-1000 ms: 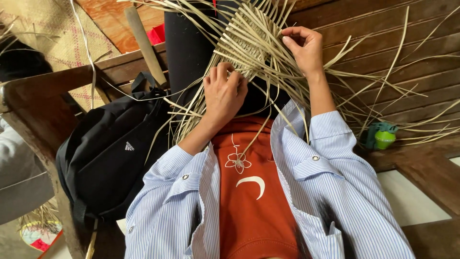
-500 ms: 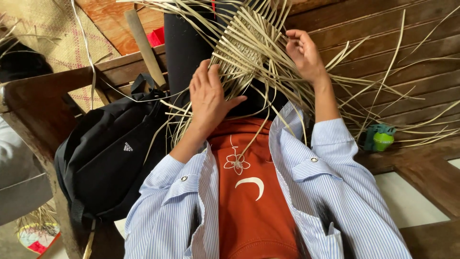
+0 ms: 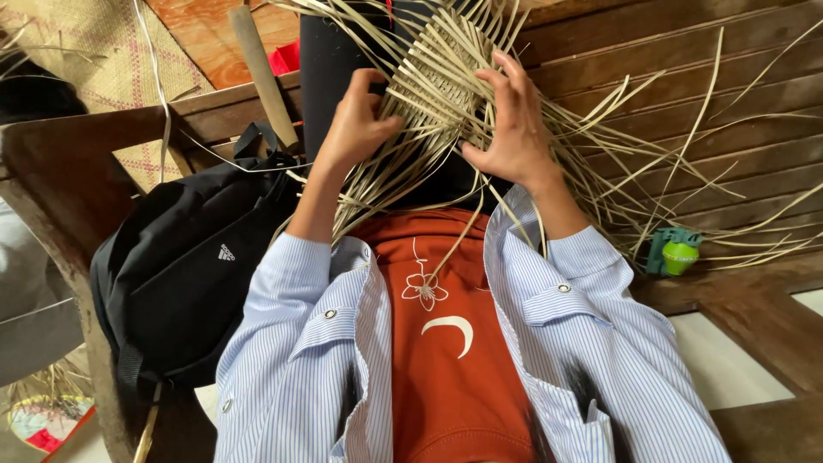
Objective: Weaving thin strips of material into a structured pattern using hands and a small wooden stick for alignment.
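Observation:
A woven straw mat piece (image 3: 441,73) with many loose pale strips fanning out lies on my lap over black trousers. My left hand (image 3: 353,124) grips its left edge, fingers curled around several strips. My right hand (image 3: 512,129) rests on the right side of the weave with fingers spread and bent, pressing on the strips. Long loose strips (image 3: 669,163) trail to the right across the wooden bench.
A black backpack (image 3: 193,266) sits at my left on the dark wooden bench (image 3: 754,77). A small green and teal object (image 3: 675,253) stands at the right. A wooden stick (image 3: 261,73) and a woven floor mat (image 3: 77,60) lie beyond.
My left hand moved up and left onto the weave's edge and closed on strips. My right hand came down and inward from the upper right, fingers spreading over the weave.

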